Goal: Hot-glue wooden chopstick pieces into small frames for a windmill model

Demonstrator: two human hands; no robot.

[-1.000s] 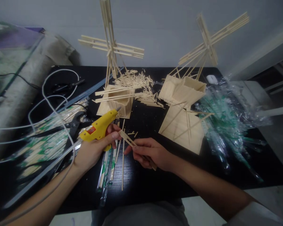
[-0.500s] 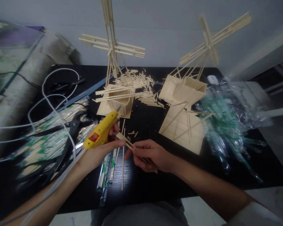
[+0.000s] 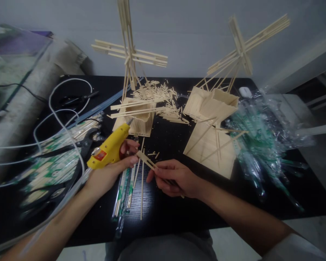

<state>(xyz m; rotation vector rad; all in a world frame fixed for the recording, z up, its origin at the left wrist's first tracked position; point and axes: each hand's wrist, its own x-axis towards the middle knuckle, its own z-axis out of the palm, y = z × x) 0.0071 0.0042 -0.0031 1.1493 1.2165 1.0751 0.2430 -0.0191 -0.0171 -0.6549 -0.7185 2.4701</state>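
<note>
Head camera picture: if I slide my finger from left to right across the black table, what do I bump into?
White cable → black pliers → yellow glue gun in the left hand → wooden stick piece in the right hand → flat stick panel → clear green wrappers.

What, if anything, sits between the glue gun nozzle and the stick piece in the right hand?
Nothing visible. The left hand holds the yellow glue gun, nozzle pointing up and away toward the stick box. The right hand holds the joined sticks beside the left fingertips, with only bare black table beneath.
</note>
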